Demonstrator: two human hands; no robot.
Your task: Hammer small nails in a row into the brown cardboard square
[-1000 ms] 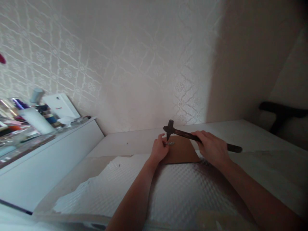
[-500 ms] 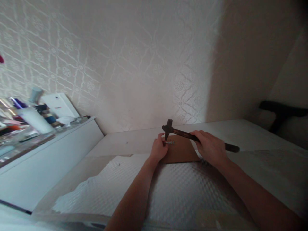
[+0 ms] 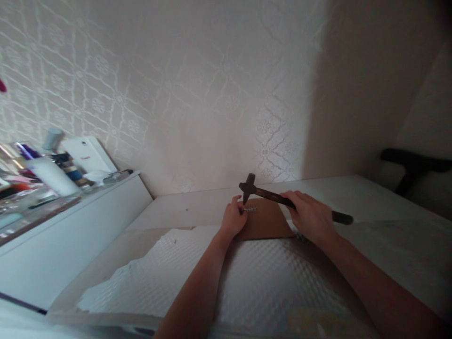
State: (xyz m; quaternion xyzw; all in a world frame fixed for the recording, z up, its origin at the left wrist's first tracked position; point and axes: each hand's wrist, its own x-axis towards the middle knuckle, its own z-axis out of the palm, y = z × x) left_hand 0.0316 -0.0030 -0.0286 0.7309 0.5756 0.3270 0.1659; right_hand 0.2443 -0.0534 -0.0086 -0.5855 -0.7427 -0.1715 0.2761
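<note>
Hammer (image 3: 271, 194) over board (image 3: 264, 223), edge short of wall (image 3: 212, 117)

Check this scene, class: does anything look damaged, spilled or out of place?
Yes: the textured white sheet has a ragged left edge, in the lower left of the view, so it may be torn; the brown board, by contrast, has a straight near edge.

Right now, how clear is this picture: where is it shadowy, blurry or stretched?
Head view: dim light, with a soft-edged shadow over the right of the wall; head view: the pale container at left looks slanted and smeared; head view: the hammer reads clearly, but the small shiny piece by the left hand is too soft to identify.
</note>
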